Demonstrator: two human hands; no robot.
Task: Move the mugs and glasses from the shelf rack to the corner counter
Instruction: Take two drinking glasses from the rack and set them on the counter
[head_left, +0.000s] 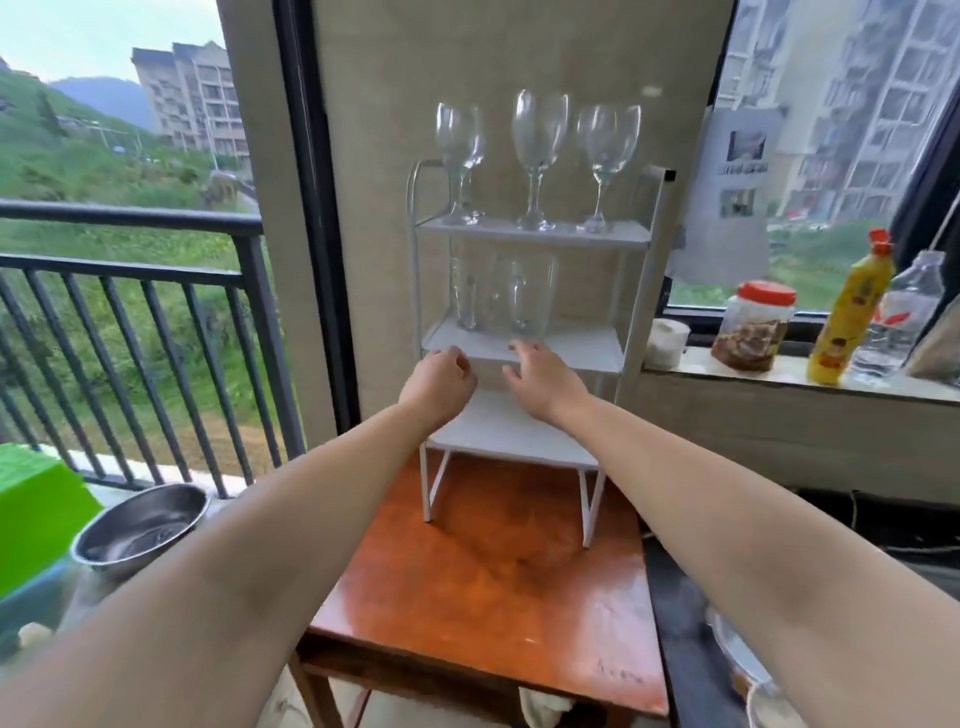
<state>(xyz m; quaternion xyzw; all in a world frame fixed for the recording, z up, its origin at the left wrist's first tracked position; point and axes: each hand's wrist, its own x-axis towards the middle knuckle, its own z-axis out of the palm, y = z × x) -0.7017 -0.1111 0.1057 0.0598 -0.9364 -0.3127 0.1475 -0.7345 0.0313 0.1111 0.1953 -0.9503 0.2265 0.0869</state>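
**Both hands up at the middle shelf, nothing in them**

You've got both arms stretched out toward the white shelf rack (524, 332), which stands on the orange-brown wooden surface (488, 587). Your left hand (441, 382) sits at the front edge of the middle shelf, left side, fingers (451, 357) curled loosely inward and holding nothing. Your right hand (543, 376) is just beside it, a touch further right, fingers straighter and spread, tips right at the shelf's front lip, and it grips nothing either. Whether either hand actually touches the shelf, I can't tell.

Up top, the wine glasses (537, 156) stand upright in a row on the highest shelf: a pair close together at the left, one in the middle, one or two at the right, blurred enough that the count is unsure. On the middle shelf, straight beyond your fingertips, clear glass mugs (511, 296) stand toward the left and centre; they're smeared, so I won't count them. The lowest shelf lies under your wrists.

Off to your right, the window ledge (779, 379) carries a red-lidded jar (753, 325), a yellow bottle (849, 317), a clear plastic bottle (901, 322) and a small white cup (669, 343). Down at your left, a steel bowl (140, 530) sits by the balcony railing (130, 312), with something bright green (36, 499) beside it.
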